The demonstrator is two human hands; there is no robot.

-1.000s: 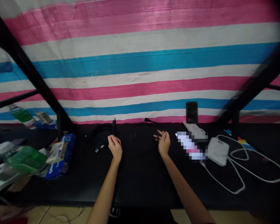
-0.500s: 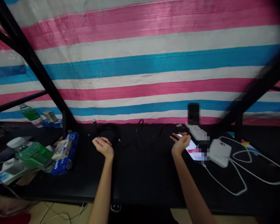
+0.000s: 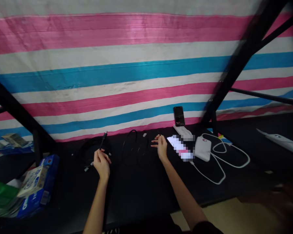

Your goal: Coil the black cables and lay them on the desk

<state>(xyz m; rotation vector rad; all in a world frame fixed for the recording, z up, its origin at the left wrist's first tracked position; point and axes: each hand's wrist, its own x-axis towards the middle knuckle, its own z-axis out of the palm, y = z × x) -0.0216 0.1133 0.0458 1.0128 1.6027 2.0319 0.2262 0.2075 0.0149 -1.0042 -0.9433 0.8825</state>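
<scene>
My left hand (image 3: 102, 162) is closed around the end of a black USB cable (image 3: 103, 141), whose metal-tipped plug points up and away. Behind that hand a coiled black cable (image 3: 81, 149) lies on the black table. Thin black cable loops (image 3: 124, 148) stand out between my two hands. My right hand (image 3: 161, 147) is pinched at thumb and forefinger with its other fingers stretched leftward. A small dark tip shows at the pinch, too small to name. Just right of it lies a lit phone (image 3: 173, 143), partly pixelated.
A dark phone (image 3: 179, 116) stands upright behind a white charging block (image 3: 182, 131). A white power bank (image 3: 203, 149) with white cables (image 3: 222, 178) sits at right. At left are a blue snack box (image 3: 50, 169), a cream box (image 3: 34, 180) and a green bottle (image 3: 2, 196). Black metal posts (image 3: 224, 84) rise behind.
The view has swung to the right. My right hand has come leftward, nearer my left hand and clear of the lit phone. The plug in my left hand now tilts to the right.
</scene>
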